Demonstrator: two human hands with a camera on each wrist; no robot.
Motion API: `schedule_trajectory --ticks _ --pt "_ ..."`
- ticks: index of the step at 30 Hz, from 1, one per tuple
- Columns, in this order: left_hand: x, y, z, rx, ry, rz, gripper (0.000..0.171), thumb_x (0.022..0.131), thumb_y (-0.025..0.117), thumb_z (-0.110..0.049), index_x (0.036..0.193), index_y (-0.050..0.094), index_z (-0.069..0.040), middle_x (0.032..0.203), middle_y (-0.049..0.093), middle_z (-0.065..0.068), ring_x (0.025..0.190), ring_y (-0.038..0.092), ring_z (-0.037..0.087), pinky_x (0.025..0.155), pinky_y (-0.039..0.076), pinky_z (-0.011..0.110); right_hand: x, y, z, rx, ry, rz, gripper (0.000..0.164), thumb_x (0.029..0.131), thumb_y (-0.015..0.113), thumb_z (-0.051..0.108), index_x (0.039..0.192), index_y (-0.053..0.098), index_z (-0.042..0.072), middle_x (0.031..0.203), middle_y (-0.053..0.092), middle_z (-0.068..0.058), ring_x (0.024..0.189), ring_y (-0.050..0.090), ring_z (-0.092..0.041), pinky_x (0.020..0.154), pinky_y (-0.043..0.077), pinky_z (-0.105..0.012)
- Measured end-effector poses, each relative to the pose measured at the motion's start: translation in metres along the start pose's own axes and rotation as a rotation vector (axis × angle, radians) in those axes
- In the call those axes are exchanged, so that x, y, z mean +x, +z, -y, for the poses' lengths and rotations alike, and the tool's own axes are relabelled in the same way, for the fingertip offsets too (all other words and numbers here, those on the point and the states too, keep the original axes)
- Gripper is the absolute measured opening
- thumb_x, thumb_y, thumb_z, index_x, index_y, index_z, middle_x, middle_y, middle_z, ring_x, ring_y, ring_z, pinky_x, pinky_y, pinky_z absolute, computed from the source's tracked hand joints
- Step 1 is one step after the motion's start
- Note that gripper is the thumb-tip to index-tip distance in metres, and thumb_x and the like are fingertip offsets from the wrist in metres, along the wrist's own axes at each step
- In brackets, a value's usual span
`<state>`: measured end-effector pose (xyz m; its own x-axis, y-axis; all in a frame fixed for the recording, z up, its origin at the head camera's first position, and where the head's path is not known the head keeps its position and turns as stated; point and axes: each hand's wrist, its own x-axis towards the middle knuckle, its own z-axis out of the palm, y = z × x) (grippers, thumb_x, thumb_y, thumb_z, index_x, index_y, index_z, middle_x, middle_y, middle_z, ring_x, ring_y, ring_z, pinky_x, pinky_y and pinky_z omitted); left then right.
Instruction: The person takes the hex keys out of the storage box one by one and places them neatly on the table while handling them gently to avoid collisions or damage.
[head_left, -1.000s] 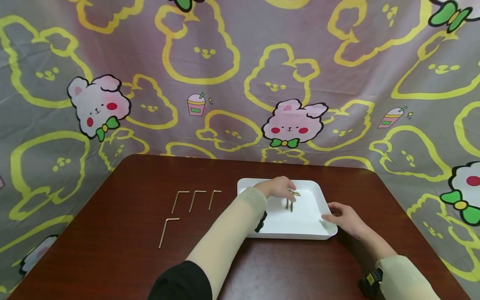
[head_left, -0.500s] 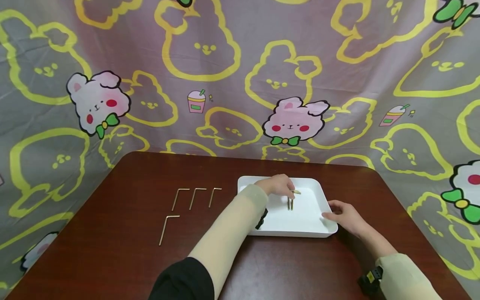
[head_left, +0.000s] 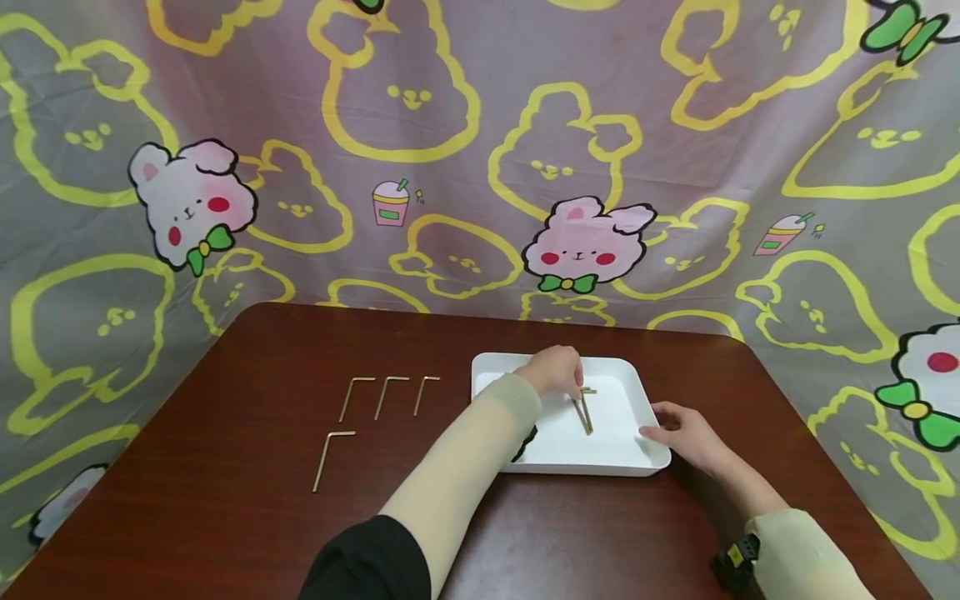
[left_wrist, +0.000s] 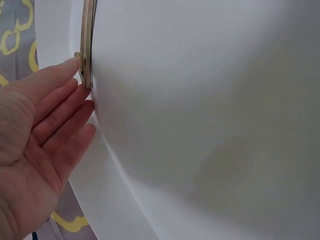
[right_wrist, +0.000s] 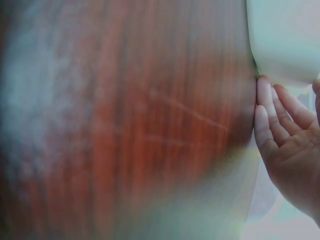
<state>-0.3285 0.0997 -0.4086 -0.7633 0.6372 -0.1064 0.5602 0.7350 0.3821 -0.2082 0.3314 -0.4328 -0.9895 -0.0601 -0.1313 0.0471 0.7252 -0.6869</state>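
Observation:
My left hand [head_left: 557,368] reaches over the white tray [head_left: 618,421] and pinches a brass-coloured hex key [left_wrist: 86,45] by its bent end, between thumb and fingertips. Beside it in the tray lies another hex key [head_left: 588,412]; their long arms come close together at the near end. The bends are partly hidden by my fingers. My right hand [head_left: 688,432] holds the tray's right side, thumb over the rim and fingers along the outer wall. In the right wrist view those fingers [right_wrist: 265,95] lie against the tray's wall.
On the brown wooden table [head_left: 225,467], left of the tray, three hex keys lie in a row, the middle one [head_left: 384,398] among them. A longer hex key [head_left: 324,460] lies nearer me. Behind the table hangs a patterned cloth [head_left: 442,100].
The long arms of the keys in the tray, upright and side by side before, now slant with near ends shifted toward me and right. My left hand has moved slightly left; my right hand stays.

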Motion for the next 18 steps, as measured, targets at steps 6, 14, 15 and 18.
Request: schedule_trajectory --ticks 6,14,15,18 --pt "0.0011 0.0043 0.0001 0.039 -0.060 -0.028 0.015 0.077 0.082 -0.023 0.071 0.068 -0.019 0.069 0.061 -0.010 0.068 0.053 0.010 0.058 0.044 0.023 0.0011 0.0023 0.0002 -0.007 -0.003 -0.004 0.054 0.088 0.074 0.024 0.124 0.054 -0.011 0.113 0.062 -0.025 0.094 0.060 -0.030 0.076 0.051 -0.038" --pt "-0.0019 0.0033 -0.0004 0.030 -0.084 -0.012 0.013 0.078 0.081 -0.016 0.071 0.070 -0.019 0.069 0.061 -0.010 0.070 0.055 0.009 0.061 0.046 0.023 0.0006 0.0020 0.0023 -0.017 0.000 0.001 0.055 0.088 0.073 0.025 0.124 0.053 -0.011 0.114 0.061 -0.026 0.095 0.060 -0.031 0.077 0.051 -0.040" --pt "-0.0023 0.0032 -0.0003 0.014 -0.080 -0.008 0.012 0.078 0.080 -0.014 0.072 0.071 -0.018 0.070 0.062 -0.010 0.071 0.055 0.009 0.061 0.045 0.023 0.0004 0.0021 0.0020 -0.015 0.002 -0.001 0.055 0.088 0.073 0.025 0.124 0.053 -0.011 0.114 0.061 -0.026 0.095 0.060 -0.031 0.078 0.051 -0.040" --pt "-0.0034 0.0029 -0.0003 -0.025 -0.055 0.005 0.011 0.077 0.078 -0.005 0.076 0.074 -0.015 0.072 0.063 -0.009 0.072 0.054 0.010 0.062 0.044 0.019 -0.0003 0.0022 0.0013 -0.014 0.005 -0.005 0.054 0.088 0.074 0.024 0.124 0.053 -0.011 0.115 0.060 -0.026 0.096 0.060 -0.032 0.078 0.051 -0.040"
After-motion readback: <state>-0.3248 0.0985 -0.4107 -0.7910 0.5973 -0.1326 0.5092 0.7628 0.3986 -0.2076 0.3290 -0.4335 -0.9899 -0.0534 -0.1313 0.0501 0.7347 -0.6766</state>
